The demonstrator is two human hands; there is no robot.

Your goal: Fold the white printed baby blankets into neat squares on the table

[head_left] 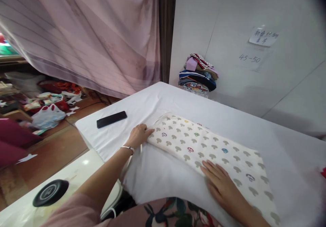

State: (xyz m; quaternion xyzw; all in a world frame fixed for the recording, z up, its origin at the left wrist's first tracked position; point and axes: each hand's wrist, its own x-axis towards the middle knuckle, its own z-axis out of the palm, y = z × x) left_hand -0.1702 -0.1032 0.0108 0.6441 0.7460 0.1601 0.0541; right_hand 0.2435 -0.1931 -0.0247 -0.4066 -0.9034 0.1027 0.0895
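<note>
Two hands of mine rest on a white mushroom-print cloth (219,153), which lies long and slantwise on the white-covered table (287,159), its near right part reaching the bottom of my view. My left hand (139,134) is at its left end, thumb stretched onto the corner and fingers curled; whether they pinch the fabric or only press on it, I cannot tell. My right hand (219,181) lies palm down near the close long edge, fingers long and slightly fanned, gripping nothing.

To do this well, I judge that the left corner wants a steady anchor while the right palm bears down lightly, stroking outward along the length rather than across, so the layers stay square and no ripple forms. Too hard a push could drag the print askew or shift the left end.

As for edges, a bare strip runs beyond the cloth to the table's far right side, giving the right hand room. Leftward, the black smartphone (111,119) lies apart from my left hand, so a wide sweep that way might nudge it. Past the far side, a stack of folded fabrics (197,76) sits against the white wall (216,20).
</note>
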